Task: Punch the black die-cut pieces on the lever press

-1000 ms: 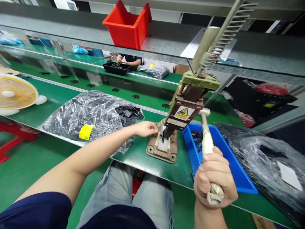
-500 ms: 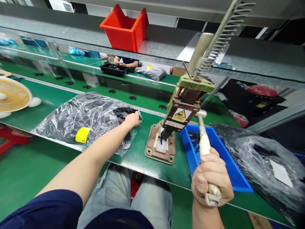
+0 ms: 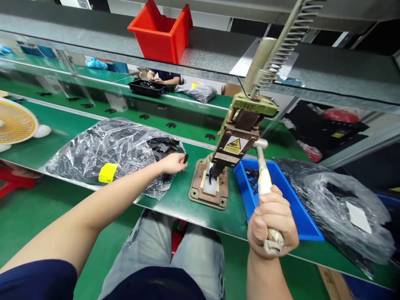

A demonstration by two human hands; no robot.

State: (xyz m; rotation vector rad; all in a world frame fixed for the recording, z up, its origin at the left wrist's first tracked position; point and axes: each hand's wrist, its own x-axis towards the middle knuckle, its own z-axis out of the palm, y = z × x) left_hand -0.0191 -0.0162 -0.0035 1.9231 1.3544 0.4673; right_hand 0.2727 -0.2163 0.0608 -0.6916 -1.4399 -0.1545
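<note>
Head: lever lengthwise, free end nearest.

Bare green bench strip between parts bag and press base

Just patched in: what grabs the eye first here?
The green hand press stands mid-bench, its lever gripped by the right hand. The left hand pinches a small black part beside the clear bag of black parts. A red bin sits on the shelf above.
</note>
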